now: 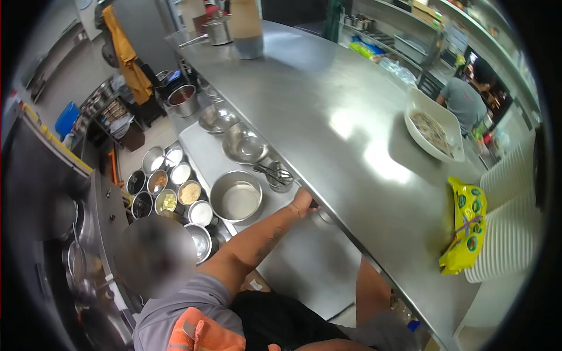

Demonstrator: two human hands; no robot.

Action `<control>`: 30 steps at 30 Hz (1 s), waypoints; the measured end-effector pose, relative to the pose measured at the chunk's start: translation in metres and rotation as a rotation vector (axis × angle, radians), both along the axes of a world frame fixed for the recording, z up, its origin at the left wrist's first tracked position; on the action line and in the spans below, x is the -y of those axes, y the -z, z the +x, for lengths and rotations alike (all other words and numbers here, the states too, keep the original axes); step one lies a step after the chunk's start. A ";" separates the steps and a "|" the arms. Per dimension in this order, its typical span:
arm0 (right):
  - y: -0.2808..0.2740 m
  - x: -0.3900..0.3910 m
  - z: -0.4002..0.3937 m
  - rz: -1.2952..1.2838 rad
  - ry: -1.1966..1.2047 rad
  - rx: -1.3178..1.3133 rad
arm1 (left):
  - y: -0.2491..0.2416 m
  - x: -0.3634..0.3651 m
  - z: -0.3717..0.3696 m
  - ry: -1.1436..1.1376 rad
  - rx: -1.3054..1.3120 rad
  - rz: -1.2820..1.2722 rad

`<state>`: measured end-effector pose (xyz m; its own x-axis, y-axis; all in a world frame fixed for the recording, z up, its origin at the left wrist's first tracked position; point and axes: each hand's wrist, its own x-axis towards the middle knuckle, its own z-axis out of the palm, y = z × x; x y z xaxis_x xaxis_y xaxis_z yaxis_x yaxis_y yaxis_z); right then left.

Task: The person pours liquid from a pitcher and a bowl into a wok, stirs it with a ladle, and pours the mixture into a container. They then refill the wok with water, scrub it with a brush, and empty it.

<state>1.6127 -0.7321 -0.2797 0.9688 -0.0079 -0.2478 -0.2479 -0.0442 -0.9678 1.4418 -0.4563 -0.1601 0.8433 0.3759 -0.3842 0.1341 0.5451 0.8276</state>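
My left hand (302, 202) reaches to the front edge of the steel counter (281, 88), its fingers closed around something dark that I cannot make out. A round metal piece (324, 217) shows in part just beyond it. Next to the hand, a whisk (281, 174) stands in a small metal container. A large metal bowl (236, 196) with a pale bottom sits to the left on a lower surface. My right forearm (372, 289) goes under the counter's edge, which hides the right hand.
Several metal pots of ingredients (167, 202) cluster at left. More steel bowls (244, 145) line the lower shelf. On the counter are a white dish (433, 126), a yellow packet (465, 225), stacked white containers (506, 240) and a tall bottle (247, 32). Another person (465, 102) works at far right.
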 end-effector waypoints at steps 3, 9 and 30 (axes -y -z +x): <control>-0.002 0.012 0.000 -0.081 0.008 0.062 | -0.022 0.000 -0.025 -0.037 -0.037 0.015; -0.076 -0.008 -0.080 -0.621 -0.031 0.813 | -0.054 0.004 -0.205 0.024 0.052 -0.049; -0.207 -0.382 -0.985 0.217 -2.192 1.128 | -0.072 0.095 -0.953 -1.566 0.016 0.050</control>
<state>0.6276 -0.3497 -0.0728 -0.7078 0.6568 0.2599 0.3575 0.6504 -0.6702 0.4890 -0.5514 -0.0877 -0.3801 0.8602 -0.3399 -0.5261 0.1012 0.8444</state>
